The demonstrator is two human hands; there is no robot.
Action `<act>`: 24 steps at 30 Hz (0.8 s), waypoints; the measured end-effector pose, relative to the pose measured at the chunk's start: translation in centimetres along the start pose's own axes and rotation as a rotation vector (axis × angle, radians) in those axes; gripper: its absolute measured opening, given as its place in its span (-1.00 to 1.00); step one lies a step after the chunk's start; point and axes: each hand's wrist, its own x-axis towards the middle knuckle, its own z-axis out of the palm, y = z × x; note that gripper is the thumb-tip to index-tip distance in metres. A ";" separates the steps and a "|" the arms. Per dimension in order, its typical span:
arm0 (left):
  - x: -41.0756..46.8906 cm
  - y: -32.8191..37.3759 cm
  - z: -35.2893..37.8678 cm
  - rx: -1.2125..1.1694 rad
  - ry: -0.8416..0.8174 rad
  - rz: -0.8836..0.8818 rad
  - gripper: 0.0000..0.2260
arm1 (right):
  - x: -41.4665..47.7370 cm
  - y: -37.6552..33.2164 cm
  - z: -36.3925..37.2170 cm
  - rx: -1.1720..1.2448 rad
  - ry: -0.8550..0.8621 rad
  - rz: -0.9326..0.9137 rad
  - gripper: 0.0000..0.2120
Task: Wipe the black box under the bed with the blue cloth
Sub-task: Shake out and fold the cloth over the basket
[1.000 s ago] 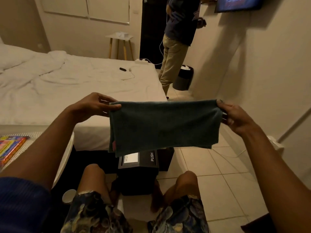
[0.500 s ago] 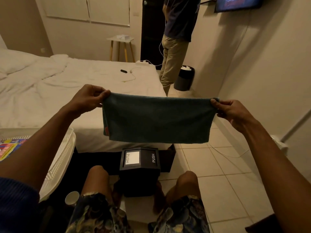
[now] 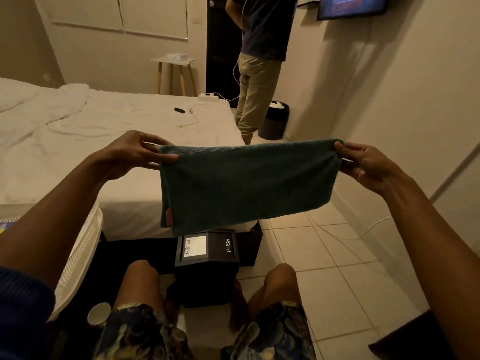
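Dim bedroom with pale tiled floor (image 3: 337,289) and low white-sheeted bed (image 3: 109,141) filling the left half. Both arms raised at chest height, stretched forward and apart. Left hand (image 3: 132,154) palm down, thumb and fingertips pinched shut on the upper left corner of the dark blue-green terry cloth (image 3: 246,185); right hand (image 3: 363,162) pinched likewise on the upper right corner. Cloth pulled taut along its top edge, folded double, hanging flat like a curtain, small red tag at the lower left. Directly below and behind the cloth's lower edge, the black rectangular box with white "PUSH" lettering (image 3: 207,261) standing on the floor at the foot of the bed, between two bare knees, its top rear edge partly hidden by the cloth. White slatted plastic basket (image 3: 83,250) at left, white paper cup (image 3: 98,313) just beside the left thigh. Further back, a standing person in khaki trousers (image 3: 257,81), a black waste bin (image 3: 275,120) near the wall, a small white wooden-legged stool (image 3: 174,71).
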 end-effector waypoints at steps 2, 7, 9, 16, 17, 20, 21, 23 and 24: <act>0.1 0.0 0.3 -0.006 0.055 0.041 -0.63 | 0.0 -0.3 -0.6 -0.106 -0.025 -0.008 -0.81; -0.3 0.6 0.5 -0.027 0.152 0.129 -0.71 | 0.1 -0.8 -0.6 -0.285 -0.012 -0.050 -0.77; -0.2 1.1 0.4 0.004 0.184 0.151 -0.74 | 0.1 -0.8 -0.5 -0.270 0.004 -0.068 -0.74; 0.5 3.3 -1.3 0.103 0.228 0.165 -0.73 | 0.7 -0.6 -0.7 -0.204 -0.038 -0.103 -0.70; 0.5 3.5 -1.7 0.101 0.228 0.164 -0.73 | 0.8 -0.7 -0.8 -0.199 -0.066 -0.102 -0.69; 0.2 4.0 -1.8 0.078 0.188 0.171 -0.79 | 0.7 -1.0 -1.3 -0.217 -0.172 -0.055 -0.71; 0.2 4.1 -1.6 0.073 0.186 0.161 -0.79 | 0.6 -1.0 -1.3 -0.250 -0.189 -0.040 -0.74; 0.5 4.2 -1.0 0.059 0.249 0.104 -0.74 | 0.8 -0.9 -1.3 -0.302 -0.178 -0.034 -0.76; 0.7 4.1 -0.6 0.053 0.286 0.056 -0.71 | 1.0 -0.7 -1.1 -0.308 -0.153 -0.037 -0.75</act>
